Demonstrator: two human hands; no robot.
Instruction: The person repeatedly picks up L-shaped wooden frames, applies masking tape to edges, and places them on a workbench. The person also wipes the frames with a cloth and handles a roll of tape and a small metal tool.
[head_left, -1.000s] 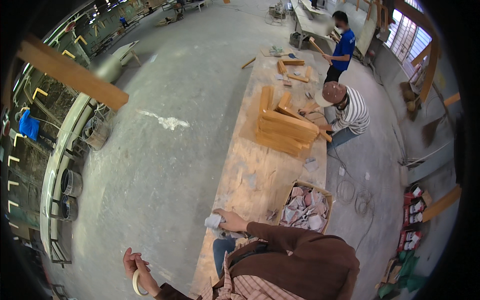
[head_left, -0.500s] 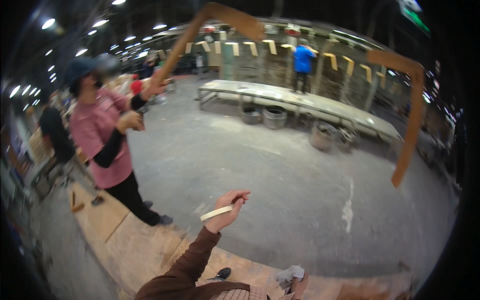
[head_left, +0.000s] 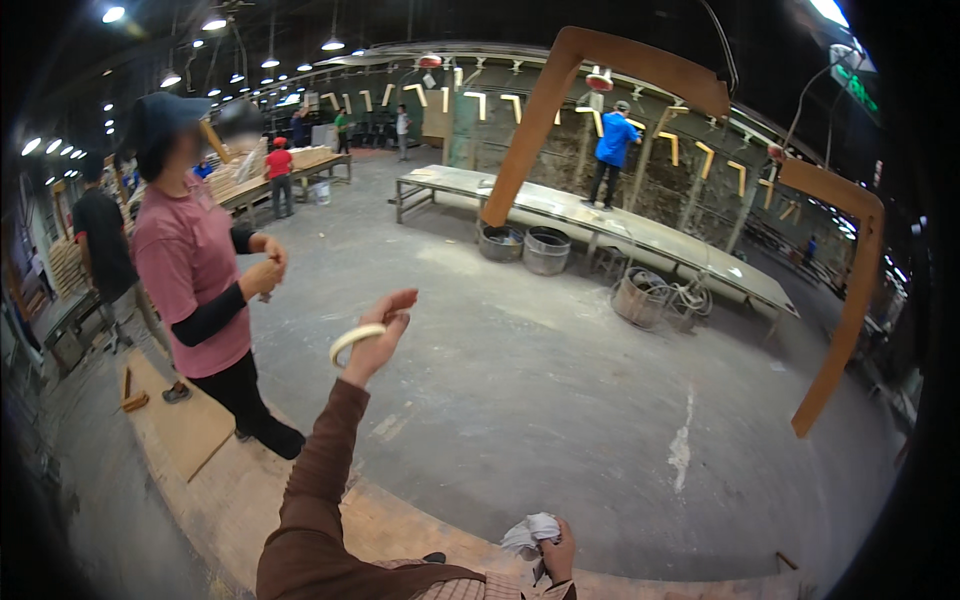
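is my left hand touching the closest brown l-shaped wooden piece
Apart. The head view shows a plain gap: grey floor is visible between the left hand and the lower end of the brown L-shaped wooden piece.

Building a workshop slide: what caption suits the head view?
Left hand through a pale ring, right hand gripping crumpled cloth, brown L-shaped pieces ahead.

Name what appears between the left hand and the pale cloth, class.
Only grey floor shows between the left hand and the pale cloth, in the head view.
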